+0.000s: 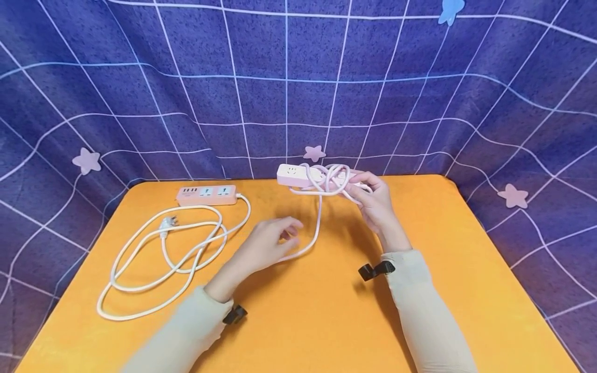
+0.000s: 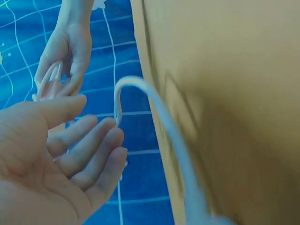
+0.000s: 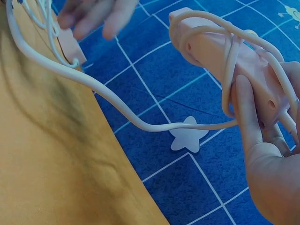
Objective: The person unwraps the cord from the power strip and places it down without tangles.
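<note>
My right hand (image 1: 377, 206) grips a pink-and-white power strip (image 1: 291, 175) above the back of the table. White cord (image 3: 228, 70) is wrapped in several turns round the strip, and in the right wrist view my fingers press against its underside. A loose length of cord (image 1: 319, 220) hangs from the strip and curves down behind my left hand (image 1: 267, 242). That hand hovers left of the strip with its fingers loosely bent and nothing in them. In the left wrist view the cord (image 2: 176, 131) runs past the fingertips, outside the palm.
A second, pink power strip (image 1: 214, 195) lies at the back left of the orange table (image 1: 298, 321). Its white cord (image 1: 140, 288) spreads in loose loops, with the plug (image 1: 166, 224) among them. A blue gridded curtain (image 1: 261, 98) with stars stands behind.
</note>
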Demonstrator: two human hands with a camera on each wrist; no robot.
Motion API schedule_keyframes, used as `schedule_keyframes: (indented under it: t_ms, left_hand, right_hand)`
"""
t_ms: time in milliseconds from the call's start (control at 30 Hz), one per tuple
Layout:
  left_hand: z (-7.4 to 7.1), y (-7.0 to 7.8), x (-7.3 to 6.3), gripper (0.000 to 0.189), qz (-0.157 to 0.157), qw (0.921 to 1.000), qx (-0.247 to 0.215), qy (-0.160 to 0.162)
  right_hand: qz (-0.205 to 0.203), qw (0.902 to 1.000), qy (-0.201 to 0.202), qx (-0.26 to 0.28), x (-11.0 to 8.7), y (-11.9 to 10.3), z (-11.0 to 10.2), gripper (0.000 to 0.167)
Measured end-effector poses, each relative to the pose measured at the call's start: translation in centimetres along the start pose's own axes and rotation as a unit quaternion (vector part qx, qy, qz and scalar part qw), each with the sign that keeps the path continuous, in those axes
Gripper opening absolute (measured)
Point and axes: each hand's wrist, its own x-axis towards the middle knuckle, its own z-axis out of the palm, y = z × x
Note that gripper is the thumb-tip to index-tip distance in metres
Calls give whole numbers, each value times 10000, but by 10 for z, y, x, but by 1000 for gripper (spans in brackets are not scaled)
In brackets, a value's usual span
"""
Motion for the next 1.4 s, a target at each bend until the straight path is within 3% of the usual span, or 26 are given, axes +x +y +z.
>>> schedule_keyframes:
  t_ms: [133,300,567,1133,1400]
  left_hand:
    - [12,4,11,24,-304,9988,-385,47]
    - [26,6,18,27,-826,9935,-754,-195]
    - [40,4,23,22,-1251,9871,-943,-341]
    - [46,-1,25,16,-1022,9839,-1369,-528]
    - [44,-6,26,19,-1104,9740,-1912,-516]
  right_hand:
    - [-29,10000,-5,18,0,0,0,36]
    - [-31,10000,-5,-18,-1,1,0,36]
    - [-22,10000,8,-26,-1,2,1,36]
    - [0,9999,-93,-91,-2,2,2,38]
    - [-51,9999,-134,90,-2,-3,2,38]
